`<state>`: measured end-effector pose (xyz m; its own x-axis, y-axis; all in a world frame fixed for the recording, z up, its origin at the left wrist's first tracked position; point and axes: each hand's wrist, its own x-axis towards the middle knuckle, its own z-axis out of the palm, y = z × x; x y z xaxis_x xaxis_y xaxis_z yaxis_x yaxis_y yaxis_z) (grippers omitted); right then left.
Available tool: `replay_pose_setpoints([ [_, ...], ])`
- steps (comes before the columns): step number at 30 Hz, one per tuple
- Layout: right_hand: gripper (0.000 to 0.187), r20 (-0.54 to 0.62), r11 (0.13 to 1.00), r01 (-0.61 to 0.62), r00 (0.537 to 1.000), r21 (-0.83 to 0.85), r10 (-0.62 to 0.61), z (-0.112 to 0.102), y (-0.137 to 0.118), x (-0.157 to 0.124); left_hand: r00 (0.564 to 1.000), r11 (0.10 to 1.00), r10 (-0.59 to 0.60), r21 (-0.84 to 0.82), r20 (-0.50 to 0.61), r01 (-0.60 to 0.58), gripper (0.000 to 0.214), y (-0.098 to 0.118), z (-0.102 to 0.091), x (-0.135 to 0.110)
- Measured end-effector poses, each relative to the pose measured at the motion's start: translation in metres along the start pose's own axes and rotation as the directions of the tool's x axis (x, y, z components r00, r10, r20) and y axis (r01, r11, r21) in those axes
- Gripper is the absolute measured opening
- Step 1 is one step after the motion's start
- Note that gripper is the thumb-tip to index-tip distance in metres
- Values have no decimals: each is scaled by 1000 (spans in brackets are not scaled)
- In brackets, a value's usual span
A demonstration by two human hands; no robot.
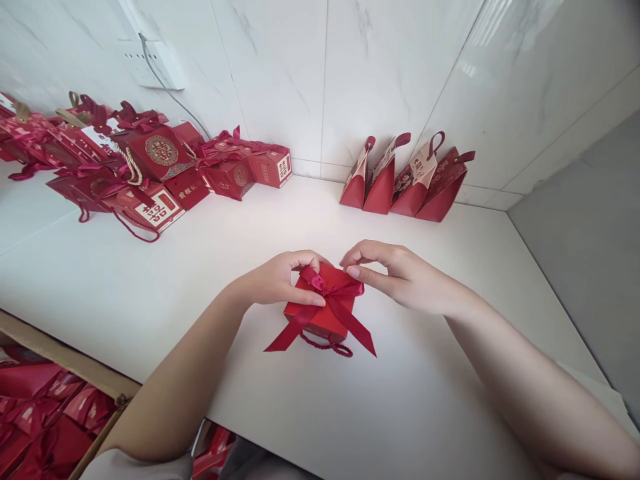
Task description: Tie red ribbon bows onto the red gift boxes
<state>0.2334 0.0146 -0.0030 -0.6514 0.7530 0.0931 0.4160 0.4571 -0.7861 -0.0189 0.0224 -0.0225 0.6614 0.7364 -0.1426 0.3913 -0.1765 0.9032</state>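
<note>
A small red gift box (pixel 327 319) sits on the white table (pixel 400 400) in the middle of the view. A red satin ribbon (pixel 335 293) is tied in a bow on its top, and two long tails hang down over the front. A red cord handle lies under the box's near edge. My left hand (pixel 280 279) is closed on the left loop of the bow, thumb pressed along the box top. My right hand (pixel 395 270) pinches the right loop between thumb and fingers.
A pile of red gift boxes (pixel 155 167) with ribbons and cord handles lies at the back left against the marble wall. Several red triangular gift bags (pixel 407 180) stand at the back centre. A cardboard carton (pixel 45 407) of red packaging sits below the table's left edge.
</note>
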Motion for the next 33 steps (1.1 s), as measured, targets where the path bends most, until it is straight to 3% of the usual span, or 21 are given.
replay_pose_setpoints([
  [3,20,19,996,-50,998,-71,52,0,-1,-2,1000,1000,4,30,12,-4,36,2,0,0],
  [11,7,138,982,-2,990,-189,29,-2,-5,-8,999,999,29,17,18,-29,35,1,1,1],
  [17,12,-39,902,114,989,-416,-143,12,-9,-7,998,999,47,11,41,-47,37,3,0,-1],
  [21,16,-98,774,141,962,-617,-253,23,-6,-5,999,1000,30,-7,30,-30,37,4,1,-2],
  [24,18,-165,750,99,949,-654,-269,28,-3,-3,999,999,33,5,-12,-33,37,4,4,-1],
  [26,22,-222,809,43,952,-586,-211,28,-2,-2,994,998,47,37,-96,-44,34,3,6,1],
  [28,26,-239,912,14,963,-410,-122,25,0,-1,983,997,52,70,-176,-40,33,3,8,2],
  [30,27,-186,991,3,982,-130,-27,19,3,0,979,996,39,81,-200,-23,35,2,9,2],
  [33,28,-23,964,-51,998,262,59,8,6,1,985,998,9,65,-171,2,34,1,9,2],
])
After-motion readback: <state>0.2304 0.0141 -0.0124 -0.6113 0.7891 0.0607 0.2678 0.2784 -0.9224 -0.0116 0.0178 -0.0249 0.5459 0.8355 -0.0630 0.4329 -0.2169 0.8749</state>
